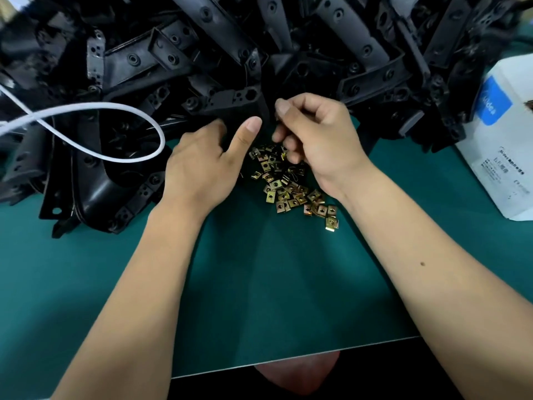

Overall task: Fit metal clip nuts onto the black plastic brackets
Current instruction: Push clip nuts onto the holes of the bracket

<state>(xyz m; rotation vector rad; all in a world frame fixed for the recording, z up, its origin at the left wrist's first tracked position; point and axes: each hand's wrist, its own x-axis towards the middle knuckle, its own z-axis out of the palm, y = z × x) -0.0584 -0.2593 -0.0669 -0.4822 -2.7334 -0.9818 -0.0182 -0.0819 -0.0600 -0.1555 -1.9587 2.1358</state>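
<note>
A heap of black plastic brackets (202,53) fills the far half of the green mat. One black bracket (230,106) lies at the heap's front edge. My left hand (202,166) grips it, with the thumb laid up its near face and the fingers tucked behind its left side. A loose pile of brass clip nuts (291,192) lies on the mat between my wrists. My right hand (314,137) hovers over the pile's far end, right beside the held bracket. Its fingers are curled and the thumb is raised. A brass clip nut (284,154) glints under the fingertips, mostly hidden.
A white cable (115,106) loops over the brackets at the left. A white and blue cardboard box (501,131) stands at the right edge. The green mat (274,284) ends at a near edge, with a reddish stool below.
</note>
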